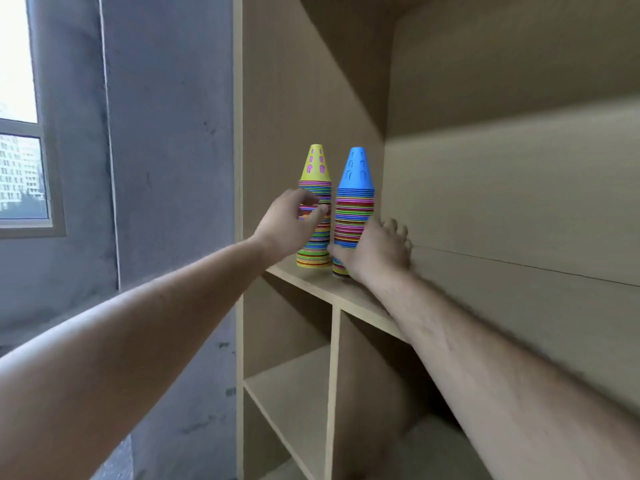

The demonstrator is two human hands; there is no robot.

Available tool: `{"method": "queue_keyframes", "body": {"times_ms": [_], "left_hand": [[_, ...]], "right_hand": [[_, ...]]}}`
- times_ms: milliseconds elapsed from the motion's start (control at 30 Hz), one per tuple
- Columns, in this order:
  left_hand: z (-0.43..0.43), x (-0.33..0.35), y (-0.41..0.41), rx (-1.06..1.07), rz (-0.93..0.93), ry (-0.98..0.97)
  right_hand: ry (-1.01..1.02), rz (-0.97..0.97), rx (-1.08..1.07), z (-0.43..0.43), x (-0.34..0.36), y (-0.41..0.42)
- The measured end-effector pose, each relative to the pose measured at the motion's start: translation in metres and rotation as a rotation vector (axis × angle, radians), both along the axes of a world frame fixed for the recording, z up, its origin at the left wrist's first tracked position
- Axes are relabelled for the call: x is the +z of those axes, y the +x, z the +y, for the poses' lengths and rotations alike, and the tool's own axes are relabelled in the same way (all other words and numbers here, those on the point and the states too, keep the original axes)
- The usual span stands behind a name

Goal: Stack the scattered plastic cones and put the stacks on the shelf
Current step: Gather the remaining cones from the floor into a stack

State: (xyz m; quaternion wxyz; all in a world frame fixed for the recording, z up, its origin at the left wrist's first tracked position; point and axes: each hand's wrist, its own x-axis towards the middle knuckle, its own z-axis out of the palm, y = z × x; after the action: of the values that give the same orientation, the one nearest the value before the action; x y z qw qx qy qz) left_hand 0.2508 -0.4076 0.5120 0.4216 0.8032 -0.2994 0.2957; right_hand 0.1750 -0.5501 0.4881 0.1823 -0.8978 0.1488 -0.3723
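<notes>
2 tall stacks of plastic cones stand upright on the shelf (322, 282) of a pale wooden unit. They are at its left end, close to the front edge and just beside the unit's left side panel (294, 98). The yellow-topped stack (316, 188) is the one nearer the panel. The blue-topped stack (355, 209) stands just beside it on the right, and whether the 2 touch I cannot tell. Under each top cone the rims show as bands of many colours.

The person reaches in with both bare arms. The left hand (285, 226) comes from the left at about mid-height of the yellow-topped stack, its fingers (306, 199) and thumb curled onto the rims, grasping it. The right hand (377, 252) wraps the lower part of the blue-topped stack from the right. Its thumb lies across the front near the base and its fingers go round behind, so it too is grasping. The right forearm lies over the front edge of the shelf.

Below the shelf, an upright divider (334, 375) splits the unit into open compartments. Left of the unit is a grey wall (166, 133), and further left a window (20, 168) gives onto buildings outside.
</notes>
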Motion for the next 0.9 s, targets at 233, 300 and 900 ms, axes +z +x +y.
{"method": "queue_keyframes", "body": {"times_ms": [233,300,900], "left_hand": [[0.13,-0.101,-0.02,0.29,-0.095,0.041],[0.177,-0.153,-0.031,0.407,-0.028,0.084],[0.23,-0.628,-0.244,0.632,1.071,0.263]], "right_hand": [[-0.033,-0.122,0.542,0.116,-0.065,0.0],[0.021,-0.006,0.692,0.154,-0.107,0.009],[0.186,0.805,0.72,0.238,-0.635,-0.158]]}}
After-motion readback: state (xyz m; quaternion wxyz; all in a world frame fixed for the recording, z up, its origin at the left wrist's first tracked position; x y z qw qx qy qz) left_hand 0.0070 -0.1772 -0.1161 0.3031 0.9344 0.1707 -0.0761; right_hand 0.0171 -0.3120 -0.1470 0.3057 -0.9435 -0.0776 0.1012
